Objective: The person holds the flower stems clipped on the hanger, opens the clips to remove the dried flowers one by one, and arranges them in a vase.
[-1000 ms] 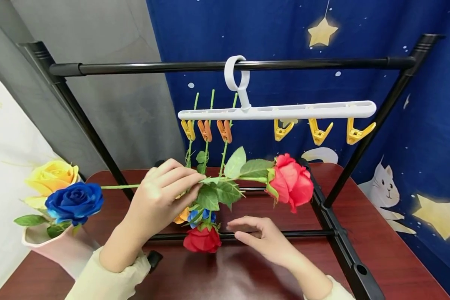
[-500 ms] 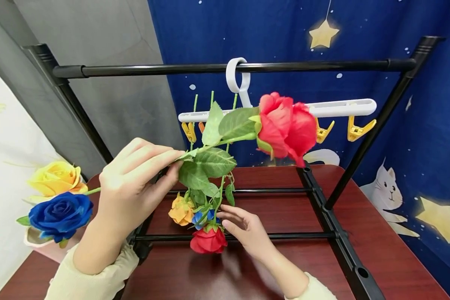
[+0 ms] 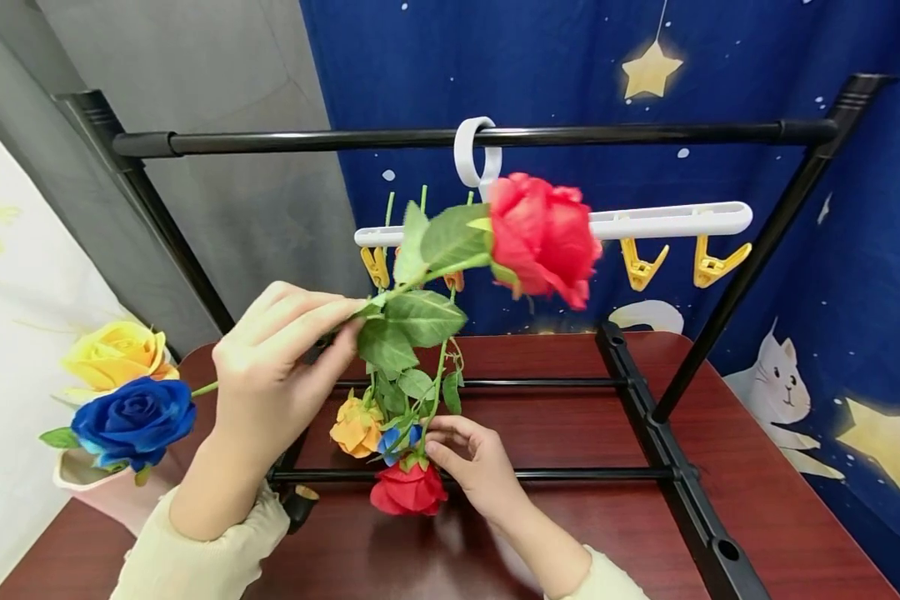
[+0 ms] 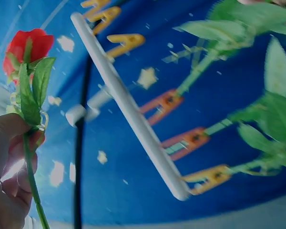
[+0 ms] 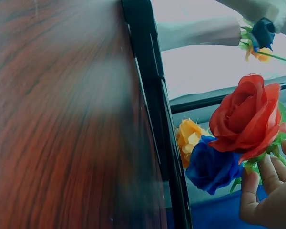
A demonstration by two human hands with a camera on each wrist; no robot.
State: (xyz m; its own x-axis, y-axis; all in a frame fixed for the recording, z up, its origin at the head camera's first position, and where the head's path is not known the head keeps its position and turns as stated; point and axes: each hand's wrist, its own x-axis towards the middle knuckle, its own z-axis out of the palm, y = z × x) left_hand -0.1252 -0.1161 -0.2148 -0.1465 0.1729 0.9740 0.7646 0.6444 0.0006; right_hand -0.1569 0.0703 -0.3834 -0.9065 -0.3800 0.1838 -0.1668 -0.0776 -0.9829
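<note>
In the head view my left hand (image 3: pixel 273 362) pinches the leafy stem of a red rose (image 3: pixel 543 237), its bloom raised in front of the white clip hanger (image 3: pixel 671 220). The left wrist view shows thumb and fingers on that stem (image 4: pixel 31 176). Lower down, my right hand (image 3: pixel 482 467) holds the stem of a hanging red rose (image 3: pixel 408 490) just above its upside-down bloom; the right wrist view shows fingers (image 5: pixel 250 191) around it. A hanging orange rose (image 3: pixel 357 425) and blue rose (image 3: pixel 394 443) are beside it. Their stems hang from clips (image 4: pixel 186 140) on the hanger.
The hanger hooks over a black rack's top bar (image 3: pixel 307 142). Yellow clips (image 3: pixel 643 265) hang at its right side. A pink vase (image 3: pixel 112 492) with a yellow rose (image 3: pixel 120 357) and blue rose (image 3: pixel 135 421) stands left. The rack's lower bars (image 3: pixel 570 475) cross close over the table (image 3: pixel 570 525).
My left hand has moved left and tilted the held rose's bloom upward, in front of the hanger. My right hand has moved left onto the hanging red rose's stem.
</note>
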